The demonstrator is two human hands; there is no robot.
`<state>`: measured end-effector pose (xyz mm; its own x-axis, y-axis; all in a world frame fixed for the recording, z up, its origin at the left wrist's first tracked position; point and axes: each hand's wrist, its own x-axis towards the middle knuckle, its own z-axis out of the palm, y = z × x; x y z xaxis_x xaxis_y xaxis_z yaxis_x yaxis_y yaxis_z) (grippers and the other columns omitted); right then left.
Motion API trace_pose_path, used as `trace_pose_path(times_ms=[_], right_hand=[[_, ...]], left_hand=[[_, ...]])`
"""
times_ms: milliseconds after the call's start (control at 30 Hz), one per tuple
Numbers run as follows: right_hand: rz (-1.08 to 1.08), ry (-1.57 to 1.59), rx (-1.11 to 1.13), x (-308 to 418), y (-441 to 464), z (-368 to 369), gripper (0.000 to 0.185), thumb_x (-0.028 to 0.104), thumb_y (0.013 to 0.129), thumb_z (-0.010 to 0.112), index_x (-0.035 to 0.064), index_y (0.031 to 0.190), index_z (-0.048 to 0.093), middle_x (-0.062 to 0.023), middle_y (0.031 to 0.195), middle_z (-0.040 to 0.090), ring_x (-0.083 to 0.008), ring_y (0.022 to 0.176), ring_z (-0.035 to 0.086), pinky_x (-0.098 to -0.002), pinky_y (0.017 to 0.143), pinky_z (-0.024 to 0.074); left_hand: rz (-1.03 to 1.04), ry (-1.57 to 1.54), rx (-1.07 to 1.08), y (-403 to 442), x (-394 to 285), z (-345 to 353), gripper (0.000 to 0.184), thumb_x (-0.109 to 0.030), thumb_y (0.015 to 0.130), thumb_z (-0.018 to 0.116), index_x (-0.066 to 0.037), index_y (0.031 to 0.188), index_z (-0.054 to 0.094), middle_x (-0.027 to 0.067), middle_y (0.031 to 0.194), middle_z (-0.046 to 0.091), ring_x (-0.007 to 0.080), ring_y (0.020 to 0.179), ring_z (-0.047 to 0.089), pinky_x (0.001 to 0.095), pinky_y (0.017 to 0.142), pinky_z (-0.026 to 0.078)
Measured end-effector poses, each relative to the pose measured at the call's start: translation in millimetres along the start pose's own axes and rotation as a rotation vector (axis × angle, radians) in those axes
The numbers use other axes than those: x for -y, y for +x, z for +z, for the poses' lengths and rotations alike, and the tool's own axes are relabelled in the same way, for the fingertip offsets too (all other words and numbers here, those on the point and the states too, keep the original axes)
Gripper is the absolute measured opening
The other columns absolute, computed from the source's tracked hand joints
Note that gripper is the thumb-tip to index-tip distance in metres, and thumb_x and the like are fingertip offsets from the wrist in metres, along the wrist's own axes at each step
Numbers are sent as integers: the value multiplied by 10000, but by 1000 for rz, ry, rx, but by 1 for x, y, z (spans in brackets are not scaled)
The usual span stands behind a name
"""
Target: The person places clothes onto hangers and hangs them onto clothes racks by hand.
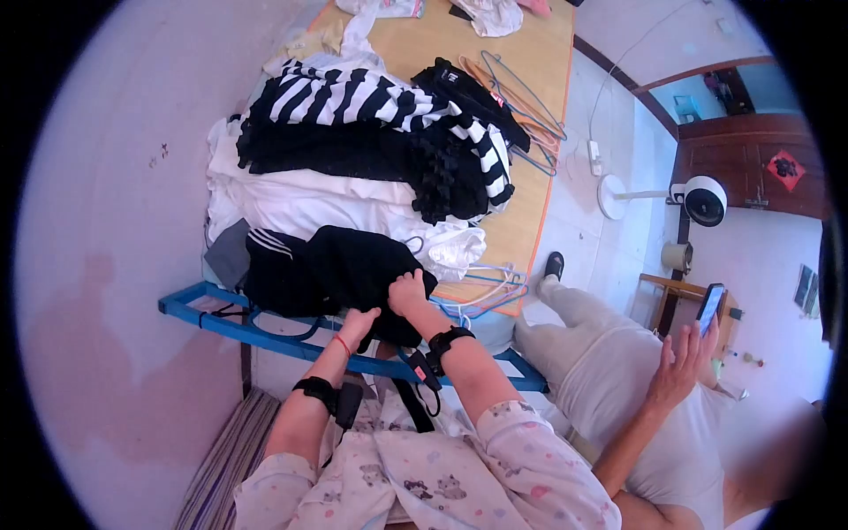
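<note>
A black garment with white side stripes [349, 265] lies bunched at the near end of the table. My left hand [359, 327] is closed on its near edge, thumb against the cloth. To its right, my right hand [408, 293] grips the same garment with curled fingers. Part of the black cloth hangs down between my wrists. Just beyond lie white clothes [327, 196], with a black garment [327, 148] and a black-and-white striped garment [353, 95] on top.
A blue frame [256, 331] runs along the table's near edge. Hangers [486, 296] lie right of the clothes, with more hangers [521, 106] farther back. A person [636, 380] holding a phone [709, 309] sits at the right. A white fan [704, 200] stands on the floor.
</note>
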<state>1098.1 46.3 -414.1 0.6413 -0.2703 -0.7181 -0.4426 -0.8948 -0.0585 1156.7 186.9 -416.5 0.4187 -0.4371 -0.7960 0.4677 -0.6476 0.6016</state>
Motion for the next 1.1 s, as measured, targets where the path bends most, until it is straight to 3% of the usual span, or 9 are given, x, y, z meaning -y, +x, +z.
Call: trace_pose_path(times_ms=[167, 233, 300, 367, 500, 700, 800, 900, 1100], right_hand=[[-49, 79, -134, -11, 1, 11, 236, 285, 781, 513, 117, 868, 654, -59, 913, 645, -221, 911, 583, -459, 857, 302], [55, 290, -116, -19, 0, 12, 243, 270, 792, 479, 113, 869, 649, -76, 886, 647, -237, 885, 600, -474, 842, 316], [8, 275, -142, -23, -1, 11, 256, 263, 803, 450, 106, 871, 640, -87, 869, 647, -250, 876, 607, -488, 827, 325], [-90, 204, -127, -25, -4, 11, 243, 260, 803, 462, 102, 874, 632, -85, 870, 646, -246, 865, 607, -479, 833, 321], [-200, 115, -198, -22, 0, 22, 224, 255, 799, 479, 106, 875, 628, -81, 858, 645, -242, 841, 609, -468, 827, 320], [-159, 136, -45, -16, 3, 13, 175, 233, 776, 521, 115, 843, 632, -58, 823, 640, -235, 806, 608, -440, 798, 326], [-94, 103, -228, -14, 0, 8, 169, 201, 773, 531, 122, 873, 643, -50, 863, 650, -221, 834, 615, -444, 845, 322], [-3, 62, -244, -19, 0, 9, 185, 217, 758, 544, 108, 889, 617, -55, 857, 630, -221, 825, 613, -437, 783, 373], [187, 86, -311, -41, -11, -6, 159, 190, 771, 536, 107, 890, 603, -71, 872, 618, -220, 832, 615, -440, 775, 389]], left_hand=[[-104, 51, 6, -13, -19, -4, 398, -211, 750, 647, 107, 978, 578, 97, 930, 611, 189, 797, 562, 314, 706, 449], [-103, 48, 0, -13, -18, -7, 396, -181, 752, 638, 97, 1024, 562, 108, 977, 608, 194, 853, 565, 306, 752, 447], [-96, 47, 5, -13, -22, -10, 403, -151, 755, 630, 87, 1070, 546, 119, 1023, 605, 200, 909, 567, 299, 798, 444], [-89, 5, 29, -19, -27, -9, 442, -214, 748, 647, 127, 1014, 557, 124, 961, 604, 205, 834, 562, 328, 735, 447], [-28, -20, 31, -12, -17, -8, 476, -233, 743, 653, 144, 1015, 548, 140, 954, 603, 216, 840, 565, 333, 738, 446], [-89, 119, 54, -22, -27, -10, 528, -286, 738, 655, 161, 997, 543, 165, 943, 603, 227, 840, 569, 330, 732, 447], [-126, 154, 51, -16, -20, -11, 524, -286, 752, 642, 164, 999, 539, 175, 957, 601, 231, 846, 569, 337, 740, 446], [-134, 245, 61, -11, -15, -13, 515, -279, 766, 628, 164, 1011, 535, 185, 968, 598, 243, 859, 569, 344, 755, 440], [-136, 236, 135, -30, -29, -15, 522, -281, 784, 620, 161, 1043, 527, 176, 1014, 590, 247, 900, 563, 332, 793, 434]])
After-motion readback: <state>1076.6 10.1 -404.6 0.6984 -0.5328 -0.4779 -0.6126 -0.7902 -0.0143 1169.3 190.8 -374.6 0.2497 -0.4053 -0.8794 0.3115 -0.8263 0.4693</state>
